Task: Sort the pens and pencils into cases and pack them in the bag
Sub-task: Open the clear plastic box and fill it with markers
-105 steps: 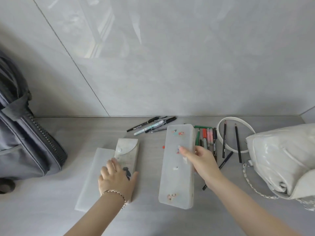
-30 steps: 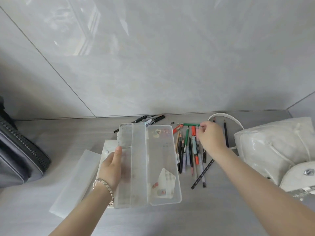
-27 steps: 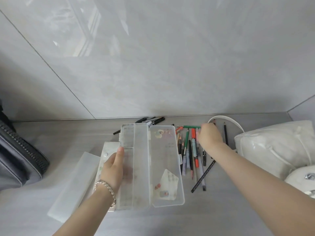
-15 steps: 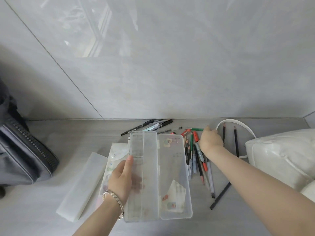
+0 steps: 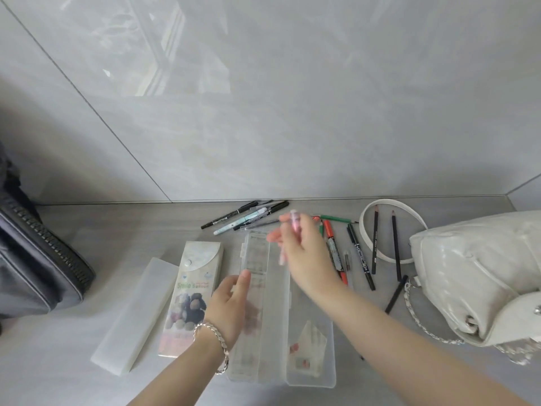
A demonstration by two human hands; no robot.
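Observation:
A clear plastic pencil case (image 5: 310, 356) lies open on the grey surface. My left hand (image 5: 231, 306) grips its raised lid. Above the case's far end, my right hand (image 5: 304, 253) holds a pink pen (image 5: 294, 227), blurred by motion. Coloured markers and pens (image 5: 333, 250) lie just right of the case. More pens (image 5: 248, 218) lie behind it near the wall. Two dark pencils (image 5: 393, 244) rest inside a white strap loop. A printed pouch (image 5: 190, 294) and a frosted case (image 5: 137, 309) lie to the left.
A white handbag (image 5: 480, 276) with a chain sits at the right. A dark grey zippered bag (image 5: 35, 259) stands at the left edge. A glossy tiled wall (image 5: 263, 112) rises directly behind the surface.
My right hand has lifted a pink pen from the pile on the right and moved left over the open case. My left hand keeps hold of the lid.

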